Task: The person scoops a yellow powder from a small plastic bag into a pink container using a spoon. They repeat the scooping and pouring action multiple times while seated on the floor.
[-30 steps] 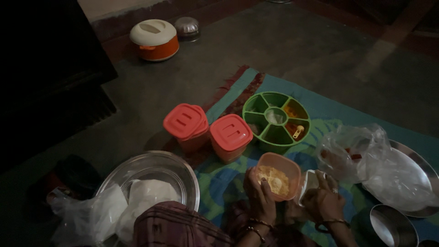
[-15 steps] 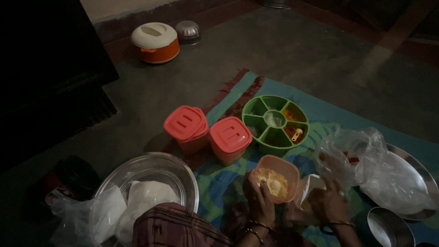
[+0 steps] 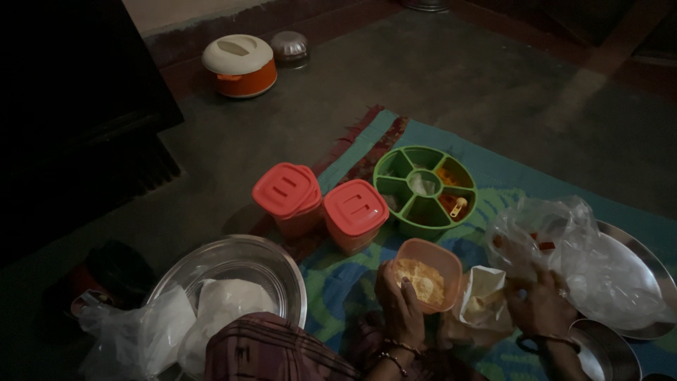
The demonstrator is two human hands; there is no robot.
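Holding the open tub of yellow powder on the mat

My left hand [image 3: 402, 310] is gripping the near rim of the open orange tub [image 3: 427, 276], fingers clenched on it, while my right hand [image 3: 537, 305], now over by the clear plastic bag [image 3: 564, 240], is grasping the small paper packet [image 3: 483, 296]. Two lidded red tubs [image 3: 321, 204] and the green spice tray [image 3: 425, 190] are crowding the mat [image 3: 493, 166] just beyond; a steel bowl [image 3: 282, 268] is sitting at my left.
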